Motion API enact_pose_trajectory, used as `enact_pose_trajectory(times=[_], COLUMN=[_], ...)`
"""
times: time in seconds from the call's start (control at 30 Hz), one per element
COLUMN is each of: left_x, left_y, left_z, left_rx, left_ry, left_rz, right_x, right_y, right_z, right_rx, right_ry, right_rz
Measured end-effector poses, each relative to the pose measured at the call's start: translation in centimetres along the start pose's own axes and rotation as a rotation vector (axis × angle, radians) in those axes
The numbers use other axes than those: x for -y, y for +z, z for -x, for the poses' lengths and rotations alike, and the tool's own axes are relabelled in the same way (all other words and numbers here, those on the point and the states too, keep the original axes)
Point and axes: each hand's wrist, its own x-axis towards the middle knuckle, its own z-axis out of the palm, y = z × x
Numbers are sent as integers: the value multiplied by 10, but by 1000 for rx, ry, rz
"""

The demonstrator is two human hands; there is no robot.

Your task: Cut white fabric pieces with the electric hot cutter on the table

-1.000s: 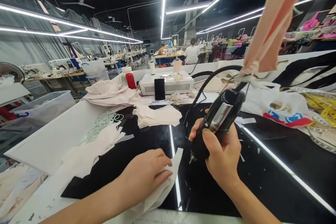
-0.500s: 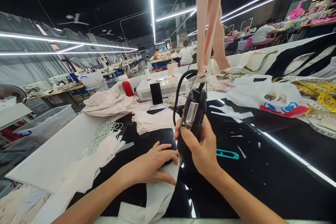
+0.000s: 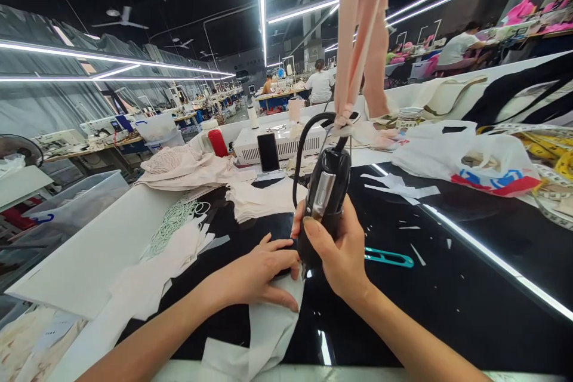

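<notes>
My right hand (image 3: 342, 253) is wrapped round a black handheld power tool (image 3: 323, 197) with a silver switch plate; a black cable curves from its top, beside pink fabric strips (image 3: 353, 30) that hang from above. The tool's lower end is at the right edge of a pale cloth piece (image 3: 275, 328). My left hand (image 3: 264, 271), fingers spread, lies on the cloth and on a dark flat piece whose outline merges with the black table (image 3: 403, 316). Nothing is gripped in it.
Teal thread snips (image 3: 388, 257) and white scraps (image 3: 400, 186) lie to the right. A plastic bag (image 3: 487, 158) is at the back right. Behind stand a phone (image 3: 268, 153) and a white box (image 3: 295, 146). Pale cords (image 3: 174, 224) and fabric are at left. Seated people (image 3: 320, 83) are farther off.
The view has shifted slightly. The tool and my right hand have moved a little to the left and toward me; my left hand stays on the cloth.
</notes>
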Motion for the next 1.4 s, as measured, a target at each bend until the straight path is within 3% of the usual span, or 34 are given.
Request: enact_pose_trajectory(times=[0.3, 0.43, 0.7, 1.4], left_x=[-1, 1, -3, -3], left_y=[-2, -2, -7, -8], left_z=[-2, -4, -6, -9], left_rx=[-25, -4, 76, 79], left_ry=[28, 63, 7, 40], left_rz=[-4, -17, 17, 27], right_x=[-4, -4, -4, 6], right_y=[9, 5, -8, -5], right_z=[7, 5, 0, 16], right_rx=[32, 30, 5, 49], right_ry=[16, 3, -56, 10], right_rz=[3, -19, -63, -79])
